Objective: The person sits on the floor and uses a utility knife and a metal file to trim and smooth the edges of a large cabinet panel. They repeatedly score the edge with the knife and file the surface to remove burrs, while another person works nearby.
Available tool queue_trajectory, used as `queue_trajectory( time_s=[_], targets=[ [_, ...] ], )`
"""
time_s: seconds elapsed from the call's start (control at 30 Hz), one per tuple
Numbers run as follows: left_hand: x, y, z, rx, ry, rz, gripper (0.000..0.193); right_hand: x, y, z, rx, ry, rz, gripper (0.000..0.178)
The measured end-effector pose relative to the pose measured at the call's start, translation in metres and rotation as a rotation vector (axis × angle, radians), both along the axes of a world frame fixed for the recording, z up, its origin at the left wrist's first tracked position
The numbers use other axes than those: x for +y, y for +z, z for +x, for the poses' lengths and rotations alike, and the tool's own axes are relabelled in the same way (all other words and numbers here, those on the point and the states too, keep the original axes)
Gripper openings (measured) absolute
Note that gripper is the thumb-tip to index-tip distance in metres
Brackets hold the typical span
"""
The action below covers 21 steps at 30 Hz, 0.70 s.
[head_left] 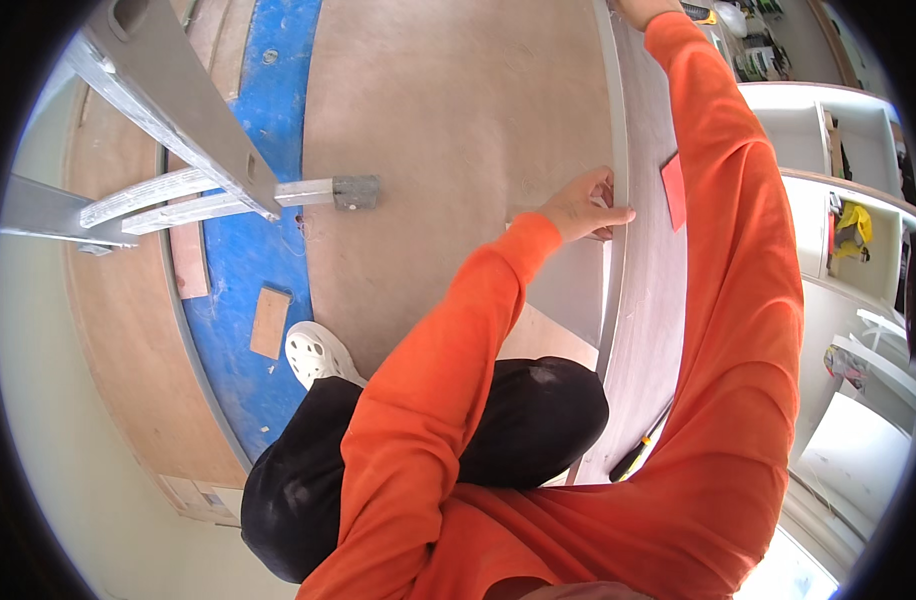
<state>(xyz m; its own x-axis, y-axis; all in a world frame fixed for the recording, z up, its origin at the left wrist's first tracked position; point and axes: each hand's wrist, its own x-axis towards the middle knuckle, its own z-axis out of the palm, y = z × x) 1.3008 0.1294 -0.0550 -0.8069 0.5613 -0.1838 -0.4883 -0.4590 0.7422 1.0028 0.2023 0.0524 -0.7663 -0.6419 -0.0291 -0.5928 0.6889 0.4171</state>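
A long pale wood-grain board [650, 270] stretches away from me on the right, with a thin light edge strip along its left side. My left hand [583, 207] is at this edge, its fingers curled and the thumb lying across the strip. Much of the board's edge inside that grip is hidden. At the far end of the same board, my right hand [646, 10] is cut off by the top of the picture, so its fingers do not show. A flat red piece [674, 190] lies on the board, partly behind my right sleeve. Near the right hand is a yellow-and-black handled tool [700, 14].
A grey metal ladder [178, 110] stands at left, its foot on the brown floor sheet [428, 100]. A blue strip [243, 330] holds a small wood block [269, 322]. White open shelving [793, 140] is at right. A yellow-and-black tool [633, 457] lies by my knee.
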Motion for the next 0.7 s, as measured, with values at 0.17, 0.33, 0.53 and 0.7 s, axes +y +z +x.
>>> queue_trajectory(
  time_s=[0.17,0.33,0.53,0.7],
  targets=[
    [0.0,0.0,0.001,-0.015,-0.006,-0.017,0.04,0.0,0.004,0.02,-0.012,-0.027,0.04,0.022],
    [0.0,-0.009,0.008,-0.105,0.048,0.075,0.036,0.005,0.007,0.045,0.008,0.02,0.06,0.02],
    [0.005,-0.036,0.009,-0.136,0.062,0.31,0.025,0.017,0.011,0.08,-0.041,-0.011,0.103,0.016],
    [0.009,-0.05,0.008,-0.17,0.074,0.375,0.032,0.031,0.01,0.12,-0.039,0.157,0.017,0.015]
  ],
)
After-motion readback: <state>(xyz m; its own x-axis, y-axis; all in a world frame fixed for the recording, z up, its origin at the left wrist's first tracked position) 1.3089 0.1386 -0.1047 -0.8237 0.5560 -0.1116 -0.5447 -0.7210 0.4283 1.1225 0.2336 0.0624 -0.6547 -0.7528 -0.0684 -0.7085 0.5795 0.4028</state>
